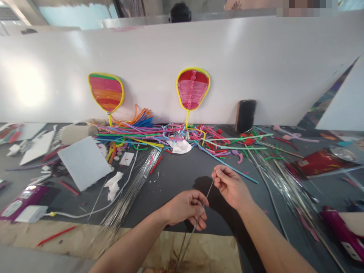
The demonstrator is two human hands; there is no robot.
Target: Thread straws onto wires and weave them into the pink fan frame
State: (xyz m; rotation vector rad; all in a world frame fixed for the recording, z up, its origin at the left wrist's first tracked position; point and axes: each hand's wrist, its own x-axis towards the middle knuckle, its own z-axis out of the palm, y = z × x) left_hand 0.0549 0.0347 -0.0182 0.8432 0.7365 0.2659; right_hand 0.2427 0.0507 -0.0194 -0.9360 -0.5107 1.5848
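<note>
A thin grey wire (187, 242) slants up from the bottom edge through both hands and looks like two strands in its lower part. My left hand (186, 209) is curled around its middle, thumb against the fingers. Higher and to the right, my right hand (231, 185) pinches the upper end between thumb and fingertips. Beyond the hands, a pink and red fan-shaped piece with a yellow rim (193, 91) stands against the white board. Colored pipe cleaners (136, 132) lie heaped at its foot. Left of my left hand is a bundle of bare metal wires (136, 189).
A striped fan-shaped piece (106, 93) and a dark phone (246, 115) lean on the white board (148, 57). A white square card (85, 163) and purple glue-gun-like tool (25, 199) lie left. At right are a red can (324, 161), more wires and another purple tool (342, 231).
</note>
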